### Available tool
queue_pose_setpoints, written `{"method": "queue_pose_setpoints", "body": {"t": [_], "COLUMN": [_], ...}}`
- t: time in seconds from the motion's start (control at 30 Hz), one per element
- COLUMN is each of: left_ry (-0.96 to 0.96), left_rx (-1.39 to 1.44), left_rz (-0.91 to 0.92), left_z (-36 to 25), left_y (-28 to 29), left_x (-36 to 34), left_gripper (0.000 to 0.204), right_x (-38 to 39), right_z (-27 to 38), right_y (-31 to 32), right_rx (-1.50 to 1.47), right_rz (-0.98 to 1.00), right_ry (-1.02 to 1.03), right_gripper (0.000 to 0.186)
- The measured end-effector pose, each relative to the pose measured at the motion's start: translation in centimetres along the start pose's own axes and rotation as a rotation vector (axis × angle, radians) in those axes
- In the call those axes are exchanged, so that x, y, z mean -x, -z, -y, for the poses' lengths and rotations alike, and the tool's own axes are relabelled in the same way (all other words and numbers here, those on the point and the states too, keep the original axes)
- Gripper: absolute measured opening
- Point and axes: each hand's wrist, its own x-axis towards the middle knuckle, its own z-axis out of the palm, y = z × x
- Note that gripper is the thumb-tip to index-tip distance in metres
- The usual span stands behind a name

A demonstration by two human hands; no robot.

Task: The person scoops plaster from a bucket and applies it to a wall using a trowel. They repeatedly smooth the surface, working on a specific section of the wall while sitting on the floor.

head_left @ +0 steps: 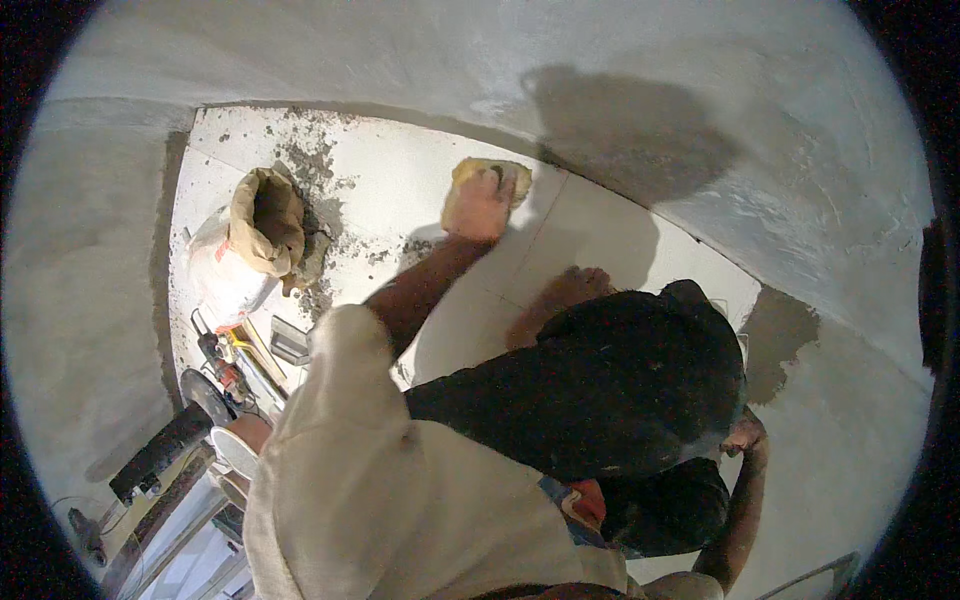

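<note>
My left hand (pixel 478 205) reaches forward and presses flat on a yellow sponge (pixel 510 175) lying on the white floor tile (pixel 400 190), close to the grey plastered wall (pixel 640 130). My right hand (pixel 745 435) rests closed against my knee in dark trousers (pixel 610 380) at the lower right; whether it holds anything is not visible. My bare foot (pixel 565 295) stands on the tile below the sponge.
An open paper sack (pixel 262 225) lies at the left on the tiles, with grey mortar crumbs (pixel 310 165) around it. Below it lie a small trowel (pixel 290 342), an angle grinder (pixel 205 395) and other tools. Grey walls close in on the tiled corner.
</note>
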Motion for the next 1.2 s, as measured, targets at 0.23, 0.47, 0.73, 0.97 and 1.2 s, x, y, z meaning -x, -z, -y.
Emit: {"method": "queue_pose_setpoints", "body": {"t": [0.23, 0.47, 0.73, 0.97, 1.2], "left_ry": [0.011, 0.270, -0.010, 0.052, -0.260], "left_rx": [-0.260, -0.523, 0.030, -0.343, -0.449], "left_rz": [-0.156, -0.212, 0.087, -0.024, 0.107], "left_z": [9.3, 19.5, 2.1, 9.7, 19.2], "left_y": [0.1, 9.0, -0.9, -1.4, 8.8], "left_x": [-3.2, -2.4, 2.1, -2.0, 1.5], "left_gripper": [0.043, 0.044, 0.048, 0.046, 0.097], "right_x": [3.3, 3.7, 4.2, 8.4, 9.3], "right_z": [6.2, 6.6, 7.3, 15.0, 14.8], "right_y": [-10.3, -13.3, -14.5, -25.6, -24.5], "right_rx": [0.613, 0.679, 0.726, 1.386, 1.095], "right_rz": [-0.100, -0.080, 0.084, -0.208, -0.378], "right_ry": [0.079, 0.111, 0.327, 0.176, -0.041], "right_gripper": [0.048, 0.036, 0.036, 0.040, 0.035]}}
